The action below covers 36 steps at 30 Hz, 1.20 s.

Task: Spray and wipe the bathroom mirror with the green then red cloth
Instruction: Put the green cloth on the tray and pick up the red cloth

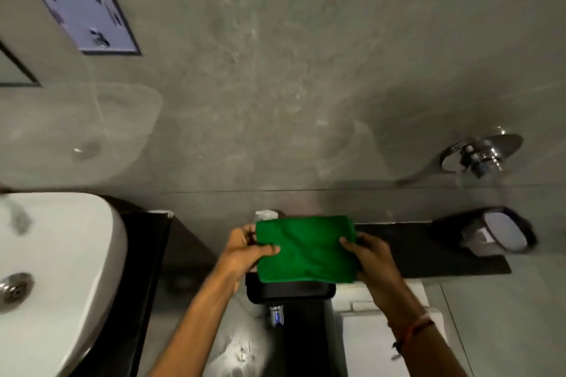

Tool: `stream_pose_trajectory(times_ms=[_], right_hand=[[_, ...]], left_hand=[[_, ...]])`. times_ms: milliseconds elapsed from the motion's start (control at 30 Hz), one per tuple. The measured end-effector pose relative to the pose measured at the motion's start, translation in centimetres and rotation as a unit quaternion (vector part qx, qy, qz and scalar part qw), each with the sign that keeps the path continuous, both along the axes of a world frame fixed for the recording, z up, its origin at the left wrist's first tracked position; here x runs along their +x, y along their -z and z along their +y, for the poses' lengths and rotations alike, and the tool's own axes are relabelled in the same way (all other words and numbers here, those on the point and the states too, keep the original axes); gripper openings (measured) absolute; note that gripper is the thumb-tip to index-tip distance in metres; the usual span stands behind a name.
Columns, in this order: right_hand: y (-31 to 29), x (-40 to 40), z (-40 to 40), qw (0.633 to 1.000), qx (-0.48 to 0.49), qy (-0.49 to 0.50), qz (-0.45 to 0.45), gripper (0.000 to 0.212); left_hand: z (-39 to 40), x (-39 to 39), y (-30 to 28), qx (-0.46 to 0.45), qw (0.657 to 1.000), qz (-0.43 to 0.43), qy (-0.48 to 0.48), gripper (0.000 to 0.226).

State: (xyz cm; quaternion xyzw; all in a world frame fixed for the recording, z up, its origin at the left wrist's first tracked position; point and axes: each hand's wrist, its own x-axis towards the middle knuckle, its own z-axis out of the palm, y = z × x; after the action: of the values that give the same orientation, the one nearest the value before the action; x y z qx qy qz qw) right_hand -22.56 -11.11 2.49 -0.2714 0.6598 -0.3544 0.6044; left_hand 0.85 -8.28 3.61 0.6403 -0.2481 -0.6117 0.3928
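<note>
A soft, folded rectangular green cloth (306, 248) sits at lower centre of the frame, pinched at its side edges by the left hand (245, 249) and right hand (369, 257), above a glossy black tray (289, 292). A smooth white basin (61, 254) curves at lower left.

Single view from your head, looking forward and steeply down along the grey wall (275, 70). Your forearms enter from the bottom edge; sink (61, 254) at left, tap fitting (481, 153) at right, all close.
</note>
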Motion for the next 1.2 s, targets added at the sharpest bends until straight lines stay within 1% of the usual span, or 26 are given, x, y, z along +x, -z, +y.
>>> stream_pose_trajectory(times_ms=[67, 133, 200, 233, 267, 300, 333, 367, 400, 433, 467, 500, 533, 567, 667, 733, 800, 867, 933, 1000, 1033, 1067, 1100, 1133, 1167, 1200], right_hand=[[4.2, 0.2, 0.0, 0.998, 0.056, -0.001, 0.014, 0.022], [8.0, 0.3, 0.0, 0.992, 0.116, -0.018, 0.035, 0.016], [11.2, 0.2, 0.2, 0.983, 0.173, -0.045, 0.05, 0.017], [12.4, 0.0, 0.3, 0.978, 0.192, -0.059, 0.058, 0.02], [13.4, -0.1, 0.2, 0.973, 0.203, -0.078, 0.074, 0.024], [14.2, -0.2, 0.0, 0.969, 0.195, -0.103, 0.109, 0.025], [14.9, -0.2, -0.4, 0.962, 0.17, -0.133, 0.165, 0.025], [15.3, -0.1, -1.0, 0.954, 0.143, -0.148, 0.216, 0.022], [15.6, 0.1, -1.6, 0.95, 0.113, -0.149, 0.25, 0.022], [15.9, 0.5, -2.5, 0.948, 0.091, -0.148, 0.267, 0.03], [16.0, 0.8, -3.3, 0.949, 0.079, -0.149, 0.267, 0.041], [16.0, 1.2, -4.1, 0.948, 0.075, -0.156, 0.266, 0.048], [16.1, 1.7, -4.9, 0.946, 0.078, -0.164, 0.269, 0.052], [16.1, 2.2, -5.6, 0.943, 0.089, -0.167, 0.273, 0.054], [16.9, 3.5, -7.3, 0.937, 0.124, -0.159, 0.286, 0.063], [17.5, 4.1, -7.7, 0.926, 0.138, -0.178, 0.303, 0.065], [18.2, 4.3, -7.9, 0.924, 0.146, -0.188, 0.3, 0.06], [17.8, 4.5, -7.5, 0.925, 0.131, -0.196, 0.299, 0.05], [16.4, 4.1, -6.6, 0.909, 0.072, -0.228, 0.342, 0.042], [14.0, 3.0, -5.9, 0.886, -0.019, -0.251, 0.39, 0.041], [12.6, 2.7, -6.3, 0.866, -0.073, -0.271, 0.414, 0.043], [10.5, 2.5, -7.2, 0.849, -0.117, -0.299, 0.42, 0.043], [8.6, 1.8, -7.0, 0.845, -0.169, -0.293, 0.414, 0.04], [2.9, 2.9, -7.8, 0.83, -0.284, -0.277, 0.391, 0.037], [0.1, 2.8, -8.3, 0.82, -0.322, -0.304, 0.363, 0.039], [-1.8, 2.5, -9.2, 0.816, -0.335, -0.336, 0.329, 0.044]], left_hand=[[0.6, -0.6, 4.8, 0.043, 0.999, -0.033, -0.002, 0.052], [0.8, -1.4, 9.2, 0.076, 0.995, -0.072, -0.005, 0.059], [0.8, -1.8, 12.5, 0.089, 0.99, -0.109, 0.002, 0.064], [0.8, -1.9, 13.4, 0.09, 0.988, -0.126, 0.014, 0.064], [0.8, -1.7, 14.3, 0.091, 0.985, -0.147, 0.03, 0.062], [0.7, -1.6, 15.0, 0.085, 0.978, -0.18, 0.053, 0.057], [0.7, -1.2, 15.5, 0.077, 0.967, -0.229, 0.083, 0.051], [0.8, -0.7, 16.0, 0.066, 0.943, -0.302, 0.124, 0.046], [0.7, -0.1, 16.3, 0.057, 0.897, -0.403, 0.172, 0.046], [0.6, 0.8, 16.7, 0.05, 0.83, -0.512, 0.216, 0.05], [0.4, 1.6, 16.8, 0.038, 0.764, -0.594, 0.248, 0.058], [0.4, 2.5, 16.8, 0.021, 0.718, -0.643, 0.264, 0.067], [0.2, 3.3, 16.7, 0.0, 0.694, -0.668, 0.269, 0.074], [0.2, 4.1, 16.7, -0.026, 0.677, -0.685, 0.269, 0.078], [-0.2, 6.0, 16.9, -0.06, 0.661, -0.7, 0.264, 0.083], [-0.1, 6.4, 16.8, -0.066, 0.654, -0.707, 0.262, 0.083], [0.1, 6.6, 16.8, -0.071, 0.649, -0.713, 0.258, 0.081], [0.0, 6.9, 16.3, -0.069, 0.641, -0.723, 0.25, 0.081], [0.5, 6.8, 16.0, -0.083, 0.629, -0.737, 0.235, 0.082], [1.3, 7.1, 14.7, -0.085, 0.62, -0.741, 0.241, 0.083], [0.9, 7.4, 14.1, -0.094, 0.616, -0.747, 0.23, 0.083], [-0.3, 7.9, 12.3, -0.106, 0.622, -0.742, 0.226, 0.082], [0.0, 7.9, 11.4, -0.118, 0.634, -0.734, 0.21, 0.081], [-0.5, 9.6, 5.7, -0.163, 0.602, -0.764, 0.169, 0.079], [-1.2, 10.1, 3.2, -0.188, 0.605, -0.756, 0.163, 0.075], [-2.3, 10.0, 1.2, -0.206, 0.639, -0.721, 0.172, 0.07]])
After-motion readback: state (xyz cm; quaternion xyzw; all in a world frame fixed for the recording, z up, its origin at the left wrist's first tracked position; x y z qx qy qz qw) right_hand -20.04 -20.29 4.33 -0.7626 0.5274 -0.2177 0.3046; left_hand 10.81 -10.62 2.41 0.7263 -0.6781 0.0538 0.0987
